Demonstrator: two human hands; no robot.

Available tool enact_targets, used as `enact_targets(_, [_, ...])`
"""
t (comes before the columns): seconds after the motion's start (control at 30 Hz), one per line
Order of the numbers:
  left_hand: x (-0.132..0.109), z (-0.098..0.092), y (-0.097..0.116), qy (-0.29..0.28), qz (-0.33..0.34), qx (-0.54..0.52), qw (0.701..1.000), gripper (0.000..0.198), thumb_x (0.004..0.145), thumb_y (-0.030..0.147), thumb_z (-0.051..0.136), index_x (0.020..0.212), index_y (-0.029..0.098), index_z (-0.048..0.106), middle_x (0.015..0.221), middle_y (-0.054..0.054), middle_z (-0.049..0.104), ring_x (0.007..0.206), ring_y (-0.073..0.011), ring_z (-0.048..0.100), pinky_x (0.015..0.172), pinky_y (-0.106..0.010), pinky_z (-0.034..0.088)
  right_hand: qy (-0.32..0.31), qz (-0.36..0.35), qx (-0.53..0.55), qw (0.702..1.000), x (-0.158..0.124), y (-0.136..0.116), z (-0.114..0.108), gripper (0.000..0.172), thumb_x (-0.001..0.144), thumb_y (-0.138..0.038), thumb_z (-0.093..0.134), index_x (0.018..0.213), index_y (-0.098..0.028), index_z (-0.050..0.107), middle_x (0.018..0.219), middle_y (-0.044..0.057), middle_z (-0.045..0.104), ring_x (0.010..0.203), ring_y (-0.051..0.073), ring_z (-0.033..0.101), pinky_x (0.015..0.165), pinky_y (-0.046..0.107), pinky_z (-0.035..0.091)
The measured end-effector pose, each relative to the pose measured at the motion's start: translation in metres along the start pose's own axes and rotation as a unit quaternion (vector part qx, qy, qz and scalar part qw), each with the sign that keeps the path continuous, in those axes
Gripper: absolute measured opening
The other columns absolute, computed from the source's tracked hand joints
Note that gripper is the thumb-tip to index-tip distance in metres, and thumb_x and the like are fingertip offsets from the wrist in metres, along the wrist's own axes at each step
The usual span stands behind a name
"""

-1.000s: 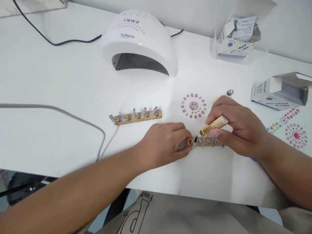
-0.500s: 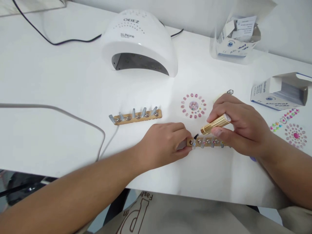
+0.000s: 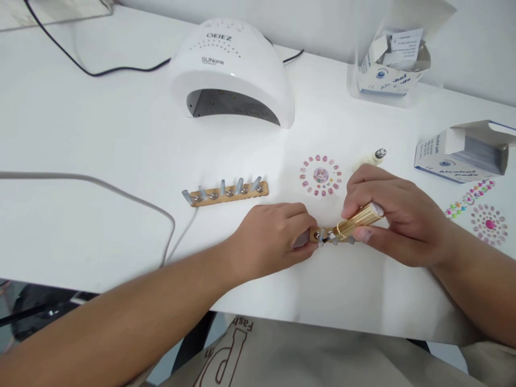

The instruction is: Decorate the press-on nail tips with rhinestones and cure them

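Note:
A wooden nail stand [image 3: 312,235] bearing several grey-blue nail tips lies near the table's middle. My left hand [image 3: 274,236] pinches its left end. In my right hand [image 3: 397,215] is a ribbed gold brush cap [image 3: 358,221], tilted down to the left; its dark brush tip is at the leftmost nail tip [image 3: 321,237]. That hand and the cap cover the stand's right part. A second wooden stand [image 3: 229,193] with several grey-blue nail tips rests to the left, touched by neither hand.
A white nail lamp [image 3: 234,70] stands at the back. Rings of pink gems [image 3: 321,176] lie right of centre. Two alcohol pad boxes [image 3: 461,153] are at the right. A white bottle [image 3: 368,158] lies behind my right hand. A grey cable [image 3: 121,191] crosses the left.
My right hand has moved slightly down, bringing the brush tip lower along the leftmost nail tip. More of the white bottle shows behind it. My left hand keeps its grip.

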State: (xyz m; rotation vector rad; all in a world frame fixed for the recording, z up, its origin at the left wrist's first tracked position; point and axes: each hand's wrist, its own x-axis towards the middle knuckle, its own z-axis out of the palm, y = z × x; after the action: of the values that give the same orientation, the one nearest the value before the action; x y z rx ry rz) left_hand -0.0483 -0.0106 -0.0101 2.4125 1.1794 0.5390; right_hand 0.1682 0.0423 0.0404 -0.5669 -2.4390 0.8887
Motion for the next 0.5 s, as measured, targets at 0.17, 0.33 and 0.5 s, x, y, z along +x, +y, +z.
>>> enact_targets(0.17, [0.000, 0.000, 0.000, -0.002, 0.000, -0.003, 1.000, 0.008, 0.079, 0.024, 0.060, 0.081, 0.018, 0.066, 0.071, 0.002, 0.065, 0.057, -0.0096, 0.054, 0.047, -0.021, 0.029, 0.010, -0.005, -0.026, 1.000, 0.000, 0.002, 0.002, 0.003, 0.086, -0.026, 0.055, 0.085, -0.023, 0.055, 0.068, 0.000, 0.058, 0.072, 0.017, 0.050, 0.068, 0.034, 0.043])
enact_targets(0.33, [-0.001, -0.001, 0.000, -0.004, -0.002, 0.004, 1.000, 0.010, 0.079, 0.025, 0.059, 0.082, 0.019, 0.067, 0.072, 0.002, 0.065, 0.059, -0.0104, 0.056, 0.047, -0.022, 0.030, 0.047, -0.024, 0.004, 0.999, -0.001, 0.002, -0.005, 0.004, 0.085, -0.022, 0.054, 0.089, -0.021, 0.054, 0.067, 0.001, 0.058, 0.073, 0.017, 0.048, 0.063, 0.032, 0.043])
enact_targets(0.5, [-0.002, 0.000, 0.002, -0.029, -0.019, 0.020, 0.999, 0.010, 0.083, 0.027, 0.060, 0.086, 0.019, 0.066, 0.078, 0.001, 0.068, 0.067, -0.0134, 0.062, 0.050, -0.023, 0.035, 0.134, -0.003, 0.010, 0.991, -0.014, 0.000, -0.025, 0.008, 0.084, -0.025, 0.059, 0.091, -0.021, 0.058, 0.075, 0.002, 0.059, 0.075, 0.017, 0.052, 0.063, 0.035, 0.043])
